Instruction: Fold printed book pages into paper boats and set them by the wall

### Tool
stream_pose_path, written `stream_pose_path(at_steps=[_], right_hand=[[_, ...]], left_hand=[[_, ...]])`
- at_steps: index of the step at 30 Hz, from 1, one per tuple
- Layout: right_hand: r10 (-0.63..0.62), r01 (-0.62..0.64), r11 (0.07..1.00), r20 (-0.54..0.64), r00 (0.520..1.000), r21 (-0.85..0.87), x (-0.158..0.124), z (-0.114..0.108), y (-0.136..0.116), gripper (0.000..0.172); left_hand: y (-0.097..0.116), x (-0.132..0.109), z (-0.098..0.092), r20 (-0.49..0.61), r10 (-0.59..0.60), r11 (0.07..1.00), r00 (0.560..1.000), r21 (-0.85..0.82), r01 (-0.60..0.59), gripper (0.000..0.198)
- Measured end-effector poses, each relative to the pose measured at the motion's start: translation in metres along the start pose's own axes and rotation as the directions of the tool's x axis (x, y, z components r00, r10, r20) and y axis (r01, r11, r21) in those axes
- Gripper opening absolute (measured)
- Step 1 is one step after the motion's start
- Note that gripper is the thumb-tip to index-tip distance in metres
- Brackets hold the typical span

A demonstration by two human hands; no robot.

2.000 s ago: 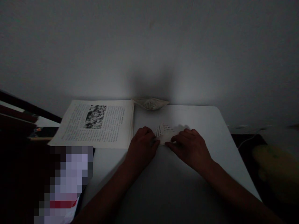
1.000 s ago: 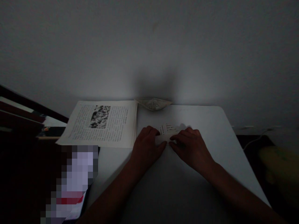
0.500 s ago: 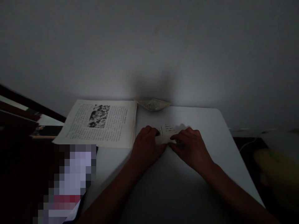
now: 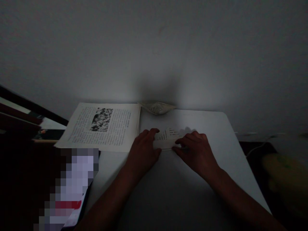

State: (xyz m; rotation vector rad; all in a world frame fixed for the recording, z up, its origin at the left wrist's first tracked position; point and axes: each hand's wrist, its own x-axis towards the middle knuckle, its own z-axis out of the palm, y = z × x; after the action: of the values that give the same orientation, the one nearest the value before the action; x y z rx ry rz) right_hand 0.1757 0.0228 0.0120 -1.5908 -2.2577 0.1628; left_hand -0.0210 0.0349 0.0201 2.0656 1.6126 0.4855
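Note:
A sheet of printed paper folded to a peak, with a plain band along its near edge, the folded paper (image 4: 166, 143), lies on the white table between my hands. At its left end is my left hand (image 4: 143, 148), thumb on the near edge and forefinger at the far side, the paper between them. My right hand (image 4: 194, 148) pinches the right end, thumb below and curled fingers above. The right end of the paper is hidden by those fingers. Beyond it, against the wall, sits a folded paper boat (image 4: 157, 108) with print on it.
Left of my hands lies a stack of printed pages (image 4: 115, 141) with a picture on top. A phone (image 4: 79, 179) with a blurred-out screen is at the table's lower left edge. The wall (image 4: 204, 64) rises behind the white table (image 4: 216, 128). A yellowish object (image 4: 286, 179) sits at the right.
My left hand has slid left along the folded paper, its thumb and forefinger now farther from my right hand. More of the paper shows. My right hand has stayed in place.

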Motion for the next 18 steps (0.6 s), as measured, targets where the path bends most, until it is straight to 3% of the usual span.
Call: stream_pose_path(at_steps=[13,15,18], right_hand=[[0.020,-0.020,1.000,0.006,1.000,0.001,0.001,0.000,0.000,0.016],[0.023,-0.023,1.000,0.006,1.000,0.002,0.000,0.000,0.000,0.016],[0.025,-0.025,1.000,0.011,1.000,0.000,0.000,0.000,-0.001,0.016]], left_hand=[[-0.012,-0.013,-0.035,0.099,-0.113,0.979,0.989,0.183,0.094,0.042],[-0.006,-0.014,-0.038,0.099,-0.070,0.991,0.993,0.123,0.057,0.032],[0.008,-0.014,-0.032,0.009,0.038,0.999,0.999,0.033,-0.039,0.017]])
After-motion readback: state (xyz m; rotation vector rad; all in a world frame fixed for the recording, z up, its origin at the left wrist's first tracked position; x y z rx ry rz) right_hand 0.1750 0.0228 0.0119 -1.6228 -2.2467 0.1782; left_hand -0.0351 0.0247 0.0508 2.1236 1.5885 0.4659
